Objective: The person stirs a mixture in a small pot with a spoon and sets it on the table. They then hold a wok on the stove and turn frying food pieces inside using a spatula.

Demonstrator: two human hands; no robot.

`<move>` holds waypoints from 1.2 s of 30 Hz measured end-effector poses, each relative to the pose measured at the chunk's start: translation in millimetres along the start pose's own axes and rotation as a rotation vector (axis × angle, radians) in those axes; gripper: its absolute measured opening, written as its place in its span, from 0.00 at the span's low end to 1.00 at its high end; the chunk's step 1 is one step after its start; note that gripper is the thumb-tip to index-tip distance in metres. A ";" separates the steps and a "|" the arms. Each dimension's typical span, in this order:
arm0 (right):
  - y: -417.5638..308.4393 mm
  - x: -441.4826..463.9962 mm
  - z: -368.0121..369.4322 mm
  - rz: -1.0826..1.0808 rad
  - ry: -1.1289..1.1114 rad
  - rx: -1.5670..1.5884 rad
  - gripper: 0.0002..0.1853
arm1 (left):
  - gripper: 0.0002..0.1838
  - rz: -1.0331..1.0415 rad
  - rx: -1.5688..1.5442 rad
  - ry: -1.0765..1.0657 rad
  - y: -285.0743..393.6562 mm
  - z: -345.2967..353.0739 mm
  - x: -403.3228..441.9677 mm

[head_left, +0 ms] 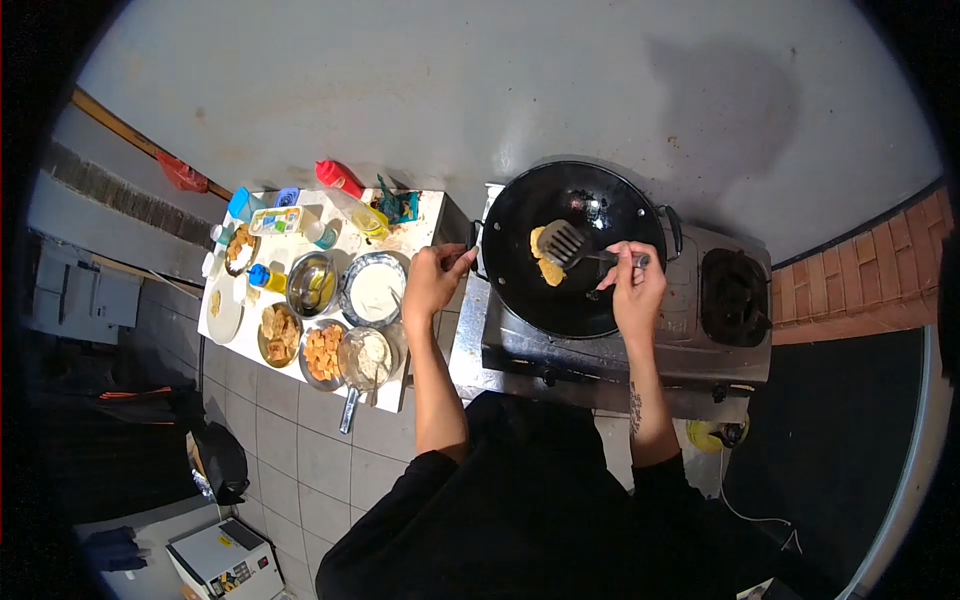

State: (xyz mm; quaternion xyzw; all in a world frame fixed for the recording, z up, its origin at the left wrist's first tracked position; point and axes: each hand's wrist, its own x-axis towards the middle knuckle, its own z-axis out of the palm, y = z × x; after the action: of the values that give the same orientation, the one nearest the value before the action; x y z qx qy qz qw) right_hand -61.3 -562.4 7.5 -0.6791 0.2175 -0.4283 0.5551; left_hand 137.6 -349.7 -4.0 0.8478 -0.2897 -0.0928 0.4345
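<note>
A black wok (590,300) stands on the left burner of the steel gas stove (520,350). My left hand (432,285) is closed on the wok's left loop handle (474,246). In my right hand (638,288) is a slotted spatula (563,244), its blade inside the wok. The blade overlaps a yellowish, battered-looking piece of food (549,270), partly covering it. Whether the blade lies under or on top of the food, I cannot tell.
A white table (425,215) on the left carries a bowl of white powder (378,292), a metal bowl (313,285), a bowl of orange chunks (323,355), a handled pan (348,410), a red bottle (338,178) and an oil bottle (362,216). The second burner (735,298) is at right.
</note>
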 end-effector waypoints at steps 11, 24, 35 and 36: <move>-2.1 7.2 -4.3 -0.038 0.105 -0.001 0.05 | 0.22 0.030 -0.002 -0.002 3.5 -2.7 -1.9; -10.0 4.5 -27.1 -0.017 0.005 -0.224 0.04 | 0.21 0.002 0.009 0.002 7.9 -3.4 -1.5; -12.0 2.4 -11.9 -0.146 -0.080 -0.146 0.04 | 0.21 0.005 -0.010 0.012 6.0 -3.2 -2.4; -14.4 2.3 -12.0 -0.119 -0.043 -0.152 0.04 | 0.21 0.005 -0.020 0.013 7.6 -3.7 -2.7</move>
State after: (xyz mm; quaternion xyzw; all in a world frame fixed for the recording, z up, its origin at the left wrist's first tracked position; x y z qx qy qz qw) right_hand -72.5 -566.9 22.0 -0.7401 0.1967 -0.4282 0.4799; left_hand 133.8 -349.1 4.0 0.8432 -0.2882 -0.0890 0.4451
